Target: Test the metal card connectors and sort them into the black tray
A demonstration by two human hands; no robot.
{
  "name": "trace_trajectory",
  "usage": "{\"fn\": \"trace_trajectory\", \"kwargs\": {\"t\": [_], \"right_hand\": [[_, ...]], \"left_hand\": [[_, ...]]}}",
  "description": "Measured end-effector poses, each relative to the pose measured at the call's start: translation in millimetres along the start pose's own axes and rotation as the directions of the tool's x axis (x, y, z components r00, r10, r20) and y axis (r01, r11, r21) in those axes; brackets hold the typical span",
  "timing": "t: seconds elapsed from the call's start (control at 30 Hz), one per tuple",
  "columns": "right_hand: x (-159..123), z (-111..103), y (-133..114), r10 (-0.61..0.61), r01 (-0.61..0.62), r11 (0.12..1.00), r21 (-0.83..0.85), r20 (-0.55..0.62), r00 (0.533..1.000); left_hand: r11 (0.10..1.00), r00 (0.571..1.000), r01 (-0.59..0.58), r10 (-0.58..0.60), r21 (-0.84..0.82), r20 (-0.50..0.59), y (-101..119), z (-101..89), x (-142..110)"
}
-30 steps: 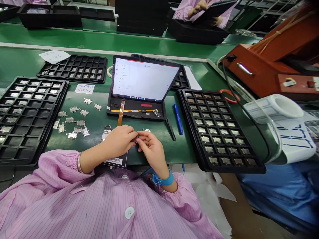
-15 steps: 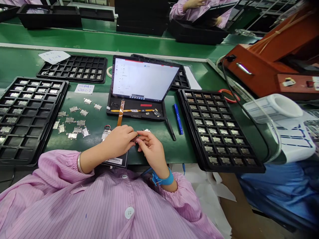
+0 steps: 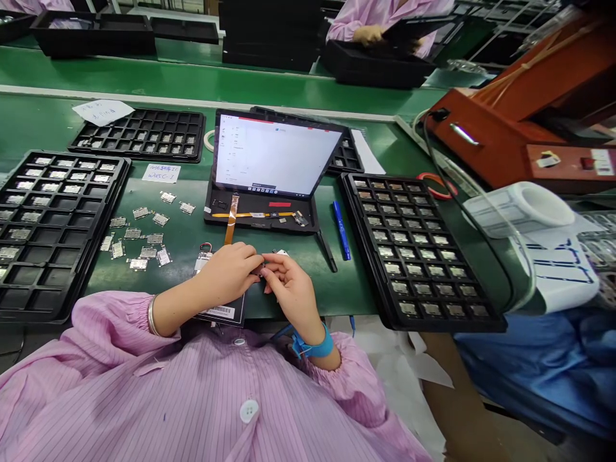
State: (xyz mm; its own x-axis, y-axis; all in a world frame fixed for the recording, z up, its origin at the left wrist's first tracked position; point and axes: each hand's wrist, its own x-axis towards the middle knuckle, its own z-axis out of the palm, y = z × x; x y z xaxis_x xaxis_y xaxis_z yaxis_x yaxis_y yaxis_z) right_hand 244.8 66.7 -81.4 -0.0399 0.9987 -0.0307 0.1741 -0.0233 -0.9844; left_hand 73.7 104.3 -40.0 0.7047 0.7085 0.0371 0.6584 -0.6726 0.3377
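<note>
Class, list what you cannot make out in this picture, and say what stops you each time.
All in the head view:
- Anything between the fingertips of the left hand and right hand: hidden by the fingers.
- Most of the black panel: under the left hand and forearm.
- Most of the rear tray: behind the screen.
- The screen's text: too small.
- The left tray's far side: cut off by the left edge.

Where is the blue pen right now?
In the head view, the blue pen lies on the green table right of centre, between the black stick and the right-hand black tray.
</note>
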Motion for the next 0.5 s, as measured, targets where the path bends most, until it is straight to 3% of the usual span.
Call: {"fn": "trace_trajectory", "kwargs": {"t": [0.33,0.5], "right_hand": [[0.8,-0.7,0.6,0.002,-0.002,1.000,0.005,0.004,1.000],[0.7,-0.4,-1.4,-0.003,0.003,1.000,-0.020,-0.006,1.000]], "left_hand": [[1.000,0.999,-0.017,0.017,-0.015,-0.047,-1.8,-0.2,0.1],[0.999,0.970,-0.046,0.040,-0.018,-0.240,-3.2,-7.8,-9.3]]}}
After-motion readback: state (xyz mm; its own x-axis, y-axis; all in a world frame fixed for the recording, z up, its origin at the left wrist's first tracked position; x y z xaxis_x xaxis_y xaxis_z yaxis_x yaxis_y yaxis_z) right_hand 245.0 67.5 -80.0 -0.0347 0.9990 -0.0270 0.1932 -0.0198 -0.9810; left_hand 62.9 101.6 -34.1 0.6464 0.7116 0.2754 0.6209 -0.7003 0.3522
